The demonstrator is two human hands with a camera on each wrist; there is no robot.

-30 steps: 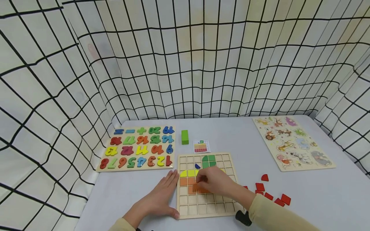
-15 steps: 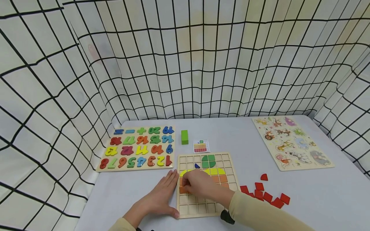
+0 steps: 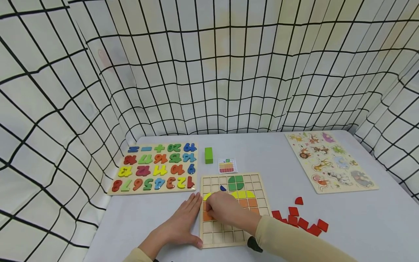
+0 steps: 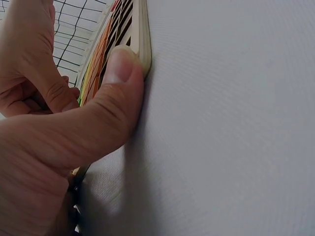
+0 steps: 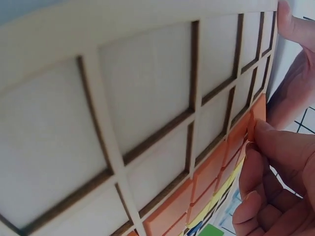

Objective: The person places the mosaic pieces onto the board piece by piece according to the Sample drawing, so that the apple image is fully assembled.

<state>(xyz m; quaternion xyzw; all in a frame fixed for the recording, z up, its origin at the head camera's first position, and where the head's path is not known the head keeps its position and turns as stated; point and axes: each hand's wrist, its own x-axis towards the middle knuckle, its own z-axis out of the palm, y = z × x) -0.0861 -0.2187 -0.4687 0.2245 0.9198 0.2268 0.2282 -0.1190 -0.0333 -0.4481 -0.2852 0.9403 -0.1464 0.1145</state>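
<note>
A wooden grid board (image 3: 229,246) lies on the table, with green, yellow and orange pieces set in its cells. My left hand (image 3: 181,222) lies along the board's left edge with fingers extended, its thumb (image 4: 120,69) against the near corner. Over the leftmost column, my right hand (image 3: 225,209) pinches an orange square tile (image 5: 258,114) between thumb and finger, at the end of the lower orange row. The tile stands slightly tilted at its cell in the right wrist view. Part of the yellow and orange rows is hidden behind this hand.
Several red pieces (image 3: 303,223) lie right of the board. Behind it are a small pattern card (image 3: 227,166) and a green block (image 3: 208,155). A number puzzle (image 3: 154,167) sits at left, an animal puzzle (image 3: 330,163) at right. Black netting (image 3: 216,72) surrounds the table.
My right hand has moved left across the board to the leftmost column, then stayed almost still. More of the orange and yellow rows and red pieces now shows. My left hand has kept its place.
</note>
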